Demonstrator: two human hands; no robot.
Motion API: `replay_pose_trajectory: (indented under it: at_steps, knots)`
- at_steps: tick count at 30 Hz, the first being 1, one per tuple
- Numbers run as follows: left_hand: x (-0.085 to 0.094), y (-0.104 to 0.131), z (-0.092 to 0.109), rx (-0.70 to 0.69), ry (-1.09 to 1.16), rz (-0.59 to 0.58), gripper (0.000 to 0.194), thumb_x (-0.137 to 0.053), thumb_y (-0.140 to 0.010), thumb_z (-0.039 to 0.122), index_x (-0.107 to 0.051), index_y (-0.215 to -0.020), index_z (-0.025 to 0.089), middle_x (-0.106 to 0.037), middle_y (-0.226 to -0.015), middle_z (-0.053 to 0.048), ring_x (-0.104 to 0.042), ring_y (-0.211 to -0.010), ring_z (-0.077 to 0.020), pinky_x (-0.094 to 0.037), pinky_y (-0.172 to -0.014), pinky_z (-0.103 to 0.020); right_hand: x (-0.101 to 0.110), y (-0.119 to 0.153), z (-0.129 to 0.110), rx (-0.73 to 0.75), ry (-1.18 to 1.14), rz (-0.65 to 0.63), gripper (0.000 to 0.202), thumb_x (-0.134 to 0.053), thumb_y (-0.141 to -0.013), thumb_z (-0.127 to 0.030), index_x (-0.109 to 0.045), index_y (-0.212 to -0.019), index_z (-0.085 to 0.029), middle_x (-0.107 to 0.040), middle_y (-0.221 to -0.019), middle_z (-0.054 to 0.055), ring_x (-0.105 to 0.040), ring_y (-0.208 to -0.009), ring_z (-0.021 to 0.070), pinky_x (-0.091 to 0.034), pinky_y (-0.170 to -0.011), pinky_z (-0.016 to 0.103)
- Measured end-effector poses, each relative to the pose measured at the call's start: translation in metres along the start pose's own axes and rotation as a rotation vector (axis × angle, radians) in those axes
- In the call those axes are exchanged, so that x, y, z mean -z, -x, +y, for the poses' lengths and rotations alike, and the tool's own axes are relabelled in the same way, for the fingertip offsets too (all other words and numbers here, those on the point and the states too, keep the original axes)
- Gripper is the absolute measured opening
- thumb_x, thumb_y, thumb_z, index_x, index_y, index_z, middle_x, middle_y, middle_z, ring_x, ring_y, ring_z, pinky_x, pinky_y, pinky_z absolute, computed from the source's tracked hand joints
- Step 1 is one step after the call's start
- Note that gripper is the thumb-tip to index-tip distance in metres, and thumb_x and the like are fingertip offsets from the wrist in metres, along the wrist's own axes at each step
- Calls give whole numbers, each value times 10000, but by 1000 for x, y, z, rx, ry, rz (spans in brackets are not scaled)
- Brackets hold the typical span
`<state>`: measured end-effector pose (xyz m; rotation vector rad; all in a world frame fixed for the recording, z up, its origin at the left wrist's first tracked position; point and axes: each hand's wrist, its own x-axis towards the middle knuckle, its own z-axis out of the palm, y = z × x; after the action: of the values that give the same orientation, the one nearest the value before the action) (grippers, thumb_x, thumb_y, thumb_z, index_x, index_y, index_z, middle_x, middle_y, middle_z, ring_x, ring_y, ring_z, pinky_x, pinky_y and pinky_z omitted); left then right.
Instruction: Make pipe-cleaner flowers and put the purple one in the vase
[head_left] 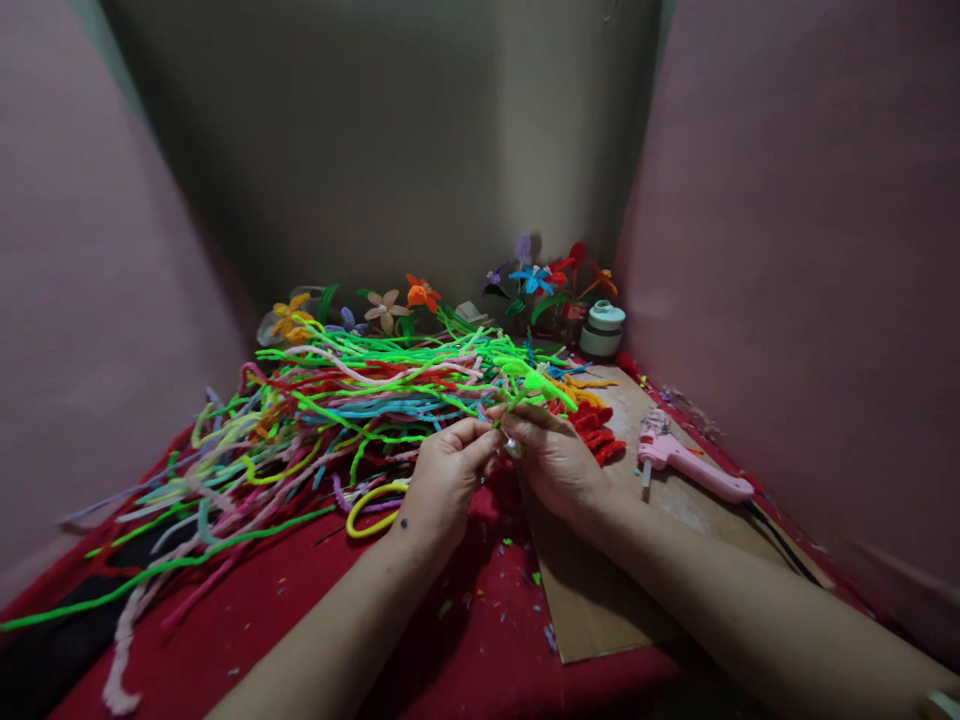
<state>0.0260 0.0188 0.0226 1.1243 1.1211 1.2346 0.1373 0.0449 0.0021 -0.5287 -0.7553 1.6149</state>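
My left hand and my right hand meet above the red cloth, fingers pinched together. Between the fingertips they hold a bright green pipe-cleaner piece, its looped, leaf-like end pointing up and away; the lower end is hidden by my fingers. A small shiny white bead-like thing shows at my right fingers; whether it is worn or held I cannot tell. Just beyond my hands lies a big heap of pipe cleaners in many colours. Red fuzzy loops lie just past my right hand.
A pink glue gun with a dark cord rests on a cardboard sheet at the right. A yellow looped handle is beside my left wrist. Pipe-cleaner flowers and a lidded jar stand at the back. Scraps dot the red cloth.
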Motion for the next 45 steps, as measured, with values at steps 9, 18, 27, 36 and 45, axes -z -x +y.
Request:
replay_pose_trajectory:
  at_steps: [9, 18, 27, 36, 45]
  knots:
    - [-4, -2, -7, -56, 82, 50, 156, -668, -673, 292, -612, -671, 146, -501, -528, 49, -366, -466, -52, -255, -460, -183, 1, -2, 4, 42, -21, -38, 94, -751, -632, -190, -725, -723, -196, -692, -765, 11, -570, -676, 128, -427, -586, 255]
    - [-2, -1, -2, -115, -39, 24, 174, -639, -711, 314, -595, -661, 153, -394, -486, 79, -265, -433, -48, -191, -430, -203, 5, -3, 2, 56, 50, -113, 105, -726, -684, -232, -708, -771, -174, -644, -685, -6, -535, -592, 103, -413, -584, 253]
    - [5, -3, 1, -99, -98, -28, 190, -623, -733, 315, -589, -666, 140, -420, -478, 69, -274, -419, -37, -175, -413, -189, 9, -9, -3, -44, 69, -123, 180, -756, -611, -219, -712, -774, -157, -635, -633, -4, -484, -513, 85, -383, -511, 230]
    - [11, -3, 6, 74, 123, -222, 170, -610, -767, 289, -553, -708, 141, -379, -487, 72, -230, -411, -25, -150, -412, -173, 12, -10, -14, -118, 110, -256, 212, -754, -604, -238, -714, -798, -162, -644, -623, 3, -544, -555, 114, -437, -578, 266]
    - [7, -2, 3, -234, -233, -43, 94, -618, -750, 245, -614, -795, 162, -585, -655, 21, -493, -563, -83, -372, -542, -186, 3, -4, -6, 5, 31, -137, 70, -730, -620, -183, -700, -677, -154, -611, -599, -14, -473, -500, 76, -384, -505, 222]
